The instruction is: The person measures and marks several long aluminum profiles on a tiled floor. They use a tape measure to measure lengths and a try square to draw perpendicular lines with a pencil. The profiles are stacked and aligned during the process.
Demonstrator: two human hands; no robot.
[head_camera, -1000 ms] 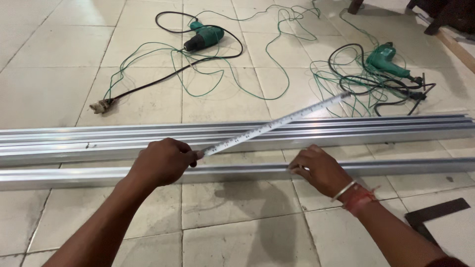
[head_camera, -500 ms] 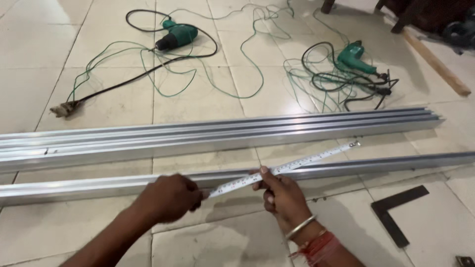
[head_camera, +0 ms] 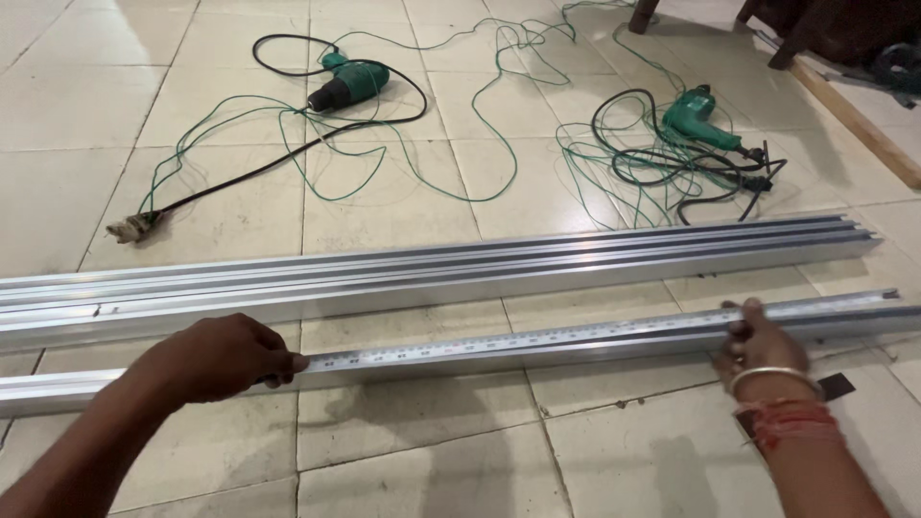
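A long silver aluminium profile (head_camera: pixel 595 343) lies on the tiled floor nearest me. A tape measure blade (head_camera: pixel 499 343) is stretched flat along its top. My left hand (head_camera: pixel 223 357) is closed around the tape measure's case at the blade's left end, pressed on the profile; the case itself is hidden under my fingers. My right hand (head_camera: pixel 760 341), with bangles at the wrist, presses the blade down onto the profile far to the right. A wider bundle of aluminium profiles (head_camera: pixel 432 271) lies parallel just beyond.
Two green power drills (head_camera: pixel 353 79) (head_camera: pixel 700 117) lie on the floor beyond the profiles among tangled green and black cables (head_camera: pixel 633 168). A dark square's tip (head_camera: pixel 837 386) shows by my right wrist. A wooden plank (head_camera: pixel 854 120) and furniture legs stand at the top right.
My right hand has slid far to the right along the near profile, drawing the tape out longer and laying it flat on the profile. My left hand stayed at the left end.
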